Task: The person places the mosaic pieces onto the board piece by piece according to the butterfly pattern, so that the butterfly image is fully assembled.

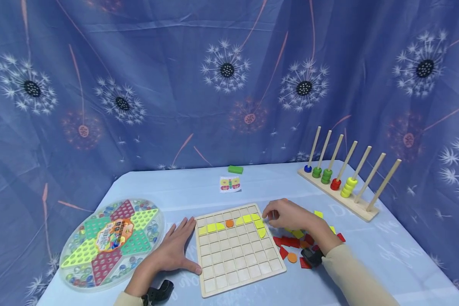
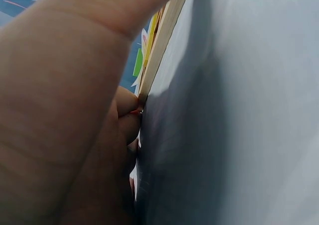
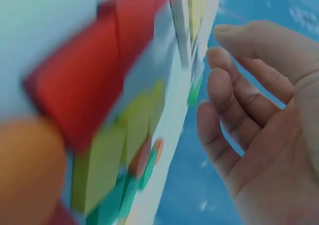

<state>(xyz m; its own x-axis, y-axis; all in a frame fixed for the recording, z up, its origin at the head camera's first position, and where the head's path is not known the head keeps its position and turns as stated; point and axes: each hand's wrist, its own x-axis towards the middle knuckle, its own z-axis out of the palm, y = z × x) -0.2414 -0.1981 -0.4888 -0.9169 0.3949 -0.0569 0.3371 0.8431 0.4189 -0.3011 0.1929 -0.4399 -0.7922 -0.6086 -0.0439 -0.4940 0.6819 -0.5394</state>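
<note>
A wooden grid board (image 1: 233, 250) lies in front of me, with several yellow pieces (image 1: 247, 219) and one orange disc (image 1: 229, 223) in its upper rows. My left hand (image 1: 174, 247) rests at the board's left edge, thumb and fingers spread; in the left wrist view its fingertips touch the wooden rim (image 2: 162, 46). Beyond the board's upper right corner is my right hand (image 1: 288, 213), fingers loosely bent. Nothing shows between the fingers (image 3: 219, 85) in the right wrist view. Beside and below that hand lie loose red pieces (image 1: 290, 242), yellow pieces and an orange disc (image 1: 292, 257).
At the left sits a round Chinese checkers board (image 1: 158, 221) filled with marbles. A butterfly picture card (image 1: 230, 184) and a green block (image 1: 235, 169) lie behind the grid board. A peg stand (image 1: 361, 210) with coloured rings occupies the back right, before a blue curtain.
</note>
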